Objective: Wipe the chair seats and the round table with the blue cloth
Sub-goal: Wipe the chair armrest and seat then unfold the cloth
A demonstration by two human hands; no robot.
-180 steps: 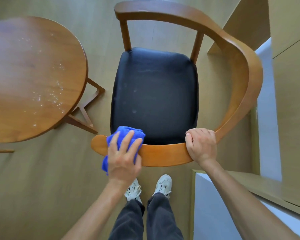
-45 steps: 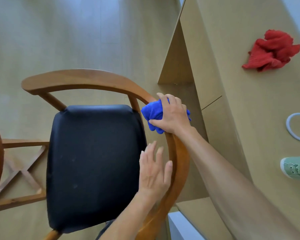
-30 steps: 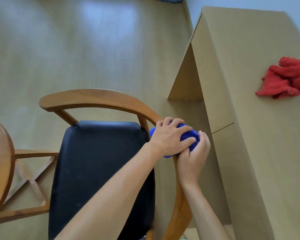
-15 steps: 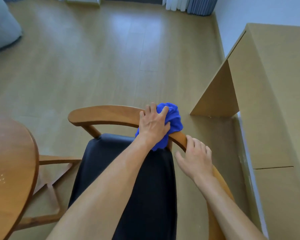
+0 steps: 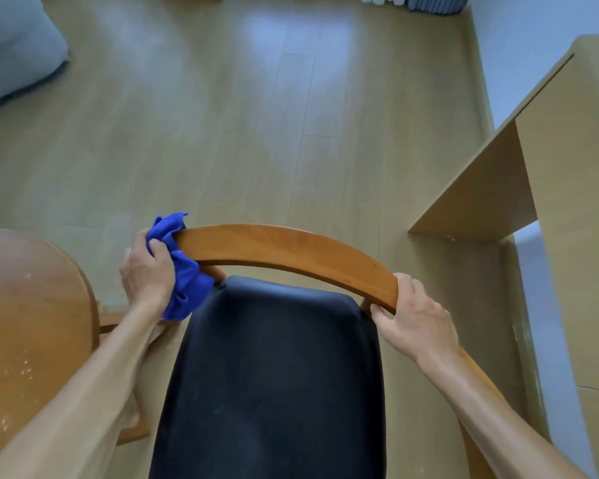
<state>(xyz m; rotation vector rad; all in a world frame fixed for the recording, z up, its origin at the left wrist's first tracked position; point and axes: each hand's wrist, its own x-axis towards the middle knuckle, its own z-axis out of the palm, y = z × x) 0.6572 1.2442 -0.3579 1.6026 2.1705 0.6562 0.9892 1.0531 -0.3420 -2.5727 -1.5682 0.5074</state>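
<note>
Chair rail's (image 5: 284,248) left end covered by blue cloth (image 5: 187,285), seat (image 5: 274,375) cut off below it, round table (image 5: 25,323) cropped left of it

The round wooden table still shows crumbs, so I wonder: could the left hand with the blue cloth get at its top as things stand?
Probably yes. The left hand grips the blue cloth at the chair rail's end, right beside the round wooden table, and nothing shows between them.
</note>
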